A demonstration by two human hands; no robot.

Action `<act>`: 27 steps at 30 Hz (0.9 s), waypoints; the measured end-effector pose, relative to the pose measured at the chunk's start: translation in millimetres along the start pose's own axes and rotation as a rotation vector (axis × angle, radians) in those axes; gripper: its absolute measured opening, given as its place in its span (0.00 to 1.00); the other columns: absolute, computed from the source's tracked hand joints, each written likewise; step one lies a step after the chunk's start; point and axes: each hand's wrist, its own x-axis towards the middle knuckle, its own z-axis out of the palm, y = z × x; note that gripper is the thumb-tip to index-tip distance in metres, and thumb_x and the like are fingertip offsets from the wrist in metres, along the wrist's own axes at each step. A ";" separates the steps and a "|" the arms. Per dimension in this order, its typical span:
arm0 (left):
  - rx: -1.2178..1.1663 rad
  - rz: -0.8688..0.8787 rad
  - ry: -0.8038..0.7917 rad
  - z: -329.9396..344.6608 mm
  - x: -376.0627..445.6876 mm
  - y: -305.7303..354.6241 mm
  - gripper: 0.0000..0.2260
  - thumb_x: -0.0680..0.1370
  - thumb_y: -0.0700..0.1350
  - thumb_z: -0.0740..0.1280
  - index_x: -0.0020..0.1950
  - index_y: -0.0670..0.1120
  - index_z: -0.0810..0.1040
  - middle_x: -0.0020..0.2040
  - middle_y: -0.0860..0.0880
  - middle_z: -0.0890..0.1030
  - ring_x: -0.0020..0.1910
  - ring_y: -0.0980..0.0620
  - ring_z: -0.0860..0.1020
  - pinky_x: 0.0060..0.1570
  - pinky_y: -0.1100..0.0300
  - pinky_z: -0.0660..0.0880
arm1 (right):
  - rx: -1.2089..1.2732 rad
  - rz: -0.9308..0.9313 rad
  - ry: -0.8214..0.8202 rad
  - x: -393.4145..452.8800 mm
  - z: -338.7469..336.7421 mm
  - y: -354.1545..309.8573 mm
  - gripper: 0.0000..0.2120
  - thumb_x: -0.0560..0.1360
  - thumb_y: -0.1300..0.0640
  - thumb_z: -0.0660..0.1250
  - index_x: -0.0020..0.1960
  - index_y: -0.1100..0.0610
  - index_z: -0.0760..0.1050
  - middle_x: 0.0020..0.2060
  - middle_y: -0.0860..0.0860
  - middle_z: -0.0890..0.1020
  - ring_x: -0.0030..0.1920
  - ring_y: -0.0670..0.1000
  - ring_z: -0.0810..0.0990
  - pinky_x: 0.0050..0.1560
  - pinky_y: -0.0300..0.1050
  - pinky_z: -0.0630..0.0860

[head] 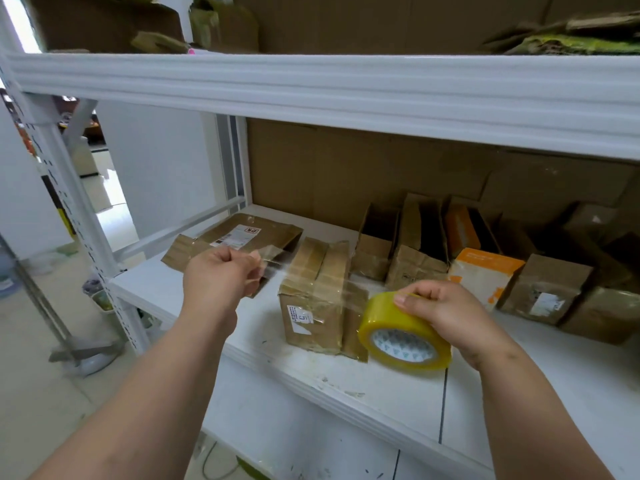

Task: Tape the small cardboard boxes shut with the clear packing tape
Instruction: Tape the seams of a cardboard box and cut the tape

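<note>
L hand (221,271) pinches tape end (268,258) | R hand (446,311) grips roll (403,332) | box (317,299) mid-frame btwn ur hands, under the strip, nearer R | seam runs front-to-back, strip crosses it

From my feed, little can be read. The white label (300,318) on the front of the nearest small cardboard box (313,299) carries a large digit that looks like "5"; its small print is too blurred. The flat parcel (239,242) behind has a shipping label (239,234) with a red mark, unreadable to me.
</note>
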 end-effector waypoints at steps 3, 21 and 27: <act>-0.021 -0.046 0.042 2.6 6.8 -8.0 0.09 0.74 0.34 0.71 0.35 0.40 0.77 0.37 0.42 0.82 0.38 0.46 0.81 0.42 0.54 0.81 | -0.105 0.016 0.035 17.6 1.4 -7.1 0.08 0.74 0.50 0.72 0.41 0.54 0.83 0.38 0.51 0.84 0.42 0.53 0.82 0.45 0.49 0.78; -0.005 -0.206 0.068 8.4 28.0 -60.8 0.12 0.73 0.42 0.76 0.41 0.36 0.77 0.40 0.41 0.81 0.38 0.47 0.79 0.45 0.50 0.82 | -0.420 0.198 -0.073 63.9 17.8 0.6 0.23 0.70 0.33 0.70 0.41 0.54 0.81 0.38 0.51 0.84 0.41 0.51 0.83 0.50 0.51 0.80; 0.049 -0.300 0.018 15.1 23.6 -76.1 0.17 0.72 0.45 0.78 0.44 0.31 0.78 0.41 0.39 0.81 0.38 0.45 0.79 0.47 0.46 0.83 | -0.662 0.232 -0.108 69.2 33.3 8.3 0.26 0.69 0.28 0.65 0.42 0.52 0.78 0.42 0.48 0.81 0.44 0.49 0.80 0.49 0.48 0.79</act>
